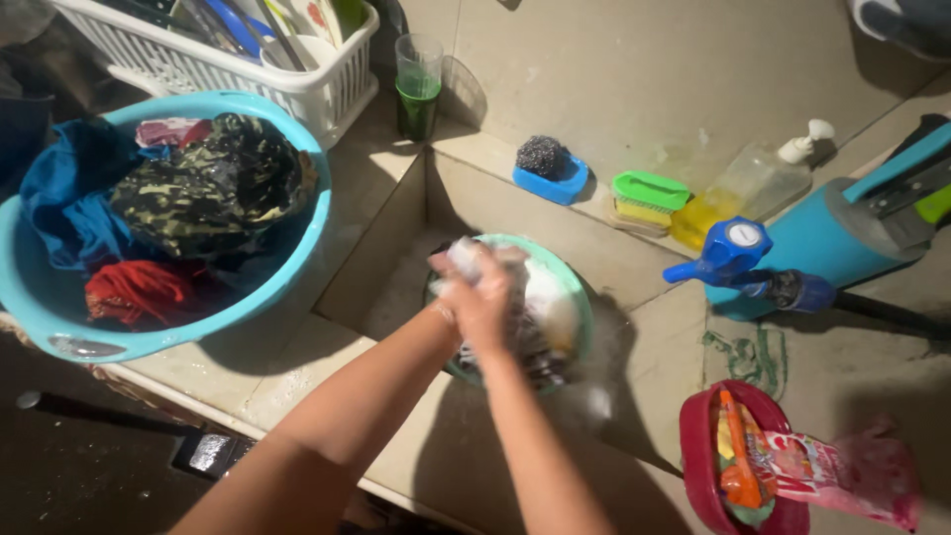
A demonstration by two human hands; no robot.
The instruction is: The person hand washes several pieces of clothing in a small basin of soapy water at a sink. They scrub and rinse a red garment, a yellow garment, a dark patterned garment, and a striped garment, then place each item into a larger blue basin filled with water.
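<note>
A small green basin (pixel 575 287) sits in a sunken stone sink, holding soapy water and a dark wet garment (pixel 535 352). Both my hands are over it, pressed together and blurred. My left hand (pixel 466 272) and my right hand (pixel 495 302) grip a foamy bunch of the wet garment between them. Foam covers my fingers, so where one hand ends and the other begins is unclear.
A big turquoise basin (pixel 59 327) of crumpled clothes stands at left, a white dish rack (pixel 297 84) behind it. On the ledge: a glass of green liquid (pixel 418 87), a steel scourer in a blue dish (pixel 547 168), a green brush (pixel 649 196), a pump bottle (pixel 748 183). A blue tap (pixel 731 253) juts at right; a red bowl with sachets (pixel 708 466) lies below.
</note>
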